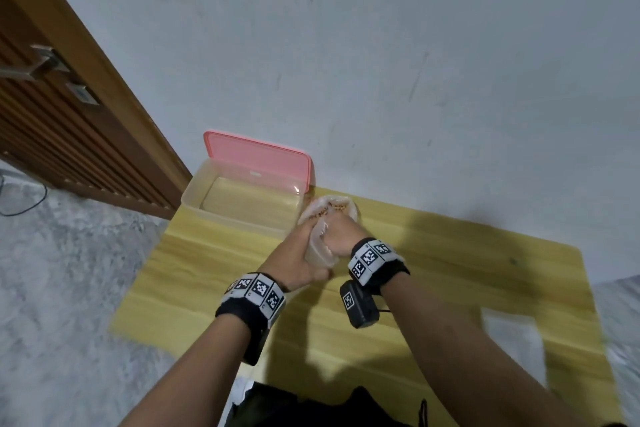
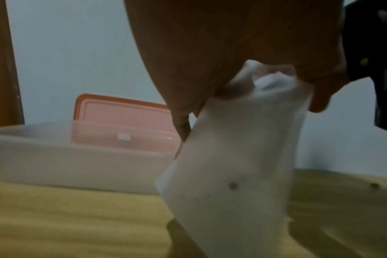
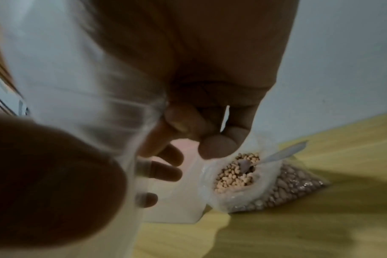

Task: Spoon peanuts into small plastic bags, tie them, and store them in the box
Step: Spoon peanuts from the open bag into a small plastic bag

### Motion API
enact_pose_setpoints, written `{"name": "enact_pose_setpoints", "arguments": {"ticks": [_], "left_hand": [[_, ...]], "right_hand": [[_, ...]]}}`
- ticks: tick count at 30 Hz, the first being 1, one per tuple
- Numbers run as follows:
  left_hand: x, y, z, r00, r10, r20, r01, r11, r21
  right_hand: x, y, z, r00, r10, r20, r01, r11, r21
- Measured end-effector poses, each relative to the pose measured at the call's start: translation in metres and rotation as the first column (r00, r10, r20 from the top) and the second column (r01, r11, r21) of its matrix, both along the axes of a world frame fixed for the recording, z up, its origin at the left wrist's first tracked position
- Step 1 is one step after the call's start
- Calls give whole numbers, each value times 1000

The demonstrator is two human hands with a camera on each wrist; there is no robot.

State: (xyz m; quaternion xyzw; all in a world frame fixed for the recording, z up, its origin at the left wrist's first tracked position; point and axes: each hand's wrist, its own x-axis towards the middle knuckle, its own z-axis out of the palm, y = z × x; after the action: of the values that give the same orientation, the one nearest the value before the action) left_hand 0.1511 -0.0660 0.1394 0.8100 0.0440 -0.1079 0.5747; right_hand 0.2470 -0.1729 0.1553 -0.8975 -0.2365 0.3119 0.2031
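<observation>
Over the yellow table (image 1: 450,270), both hands, left hand (image 1: 298,260) and right hand (image 1: 337,236), pinch a small plastic bag (image 2: 232,165) beside the open peanut bag (image 3: 236,176).

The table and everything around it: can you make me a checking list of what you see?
Surface: yellow wooden table, partly in shadow.
Job's things: small plastic bag held up, looks empty; open box, nothing seen inside; pink lid propped behind it; big bag of peanuts with a spoon in it.
Clutter: nothing seen.
Hands: left hand and right hand both hold the small bag.
Cables: dark cord on the floor.
Surroundings: grey wall, wooden door.
</observation>
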Motion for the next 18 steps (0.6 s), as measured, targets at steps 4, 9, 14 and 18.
{"name": "enact_pose_setpoints", "arguments": {"ticks": [4, 9, 14, 18], "left_hand": [[-4, -1, -16, 989, 141, -43, -141, 990, 15], [-11, 11, -41, 940, 327, -96, -295, 922, 249], [-4, 14, -52, 915, 402, -47, -355, 853, 383], [-2, 16, -57, 888, 459, -23, -426, 842, 332]], "right_hand": [[8, -8, -13, 963, -36, -269, 59, 995, 80], [39, -31, -34, 891, -453, -11, 451, 886, 106], [42, -31, -60, 916, -401, -3, 394, 901, -184], [45, -30, -66, 846, -533, -3, 533, 845, -40]]}}
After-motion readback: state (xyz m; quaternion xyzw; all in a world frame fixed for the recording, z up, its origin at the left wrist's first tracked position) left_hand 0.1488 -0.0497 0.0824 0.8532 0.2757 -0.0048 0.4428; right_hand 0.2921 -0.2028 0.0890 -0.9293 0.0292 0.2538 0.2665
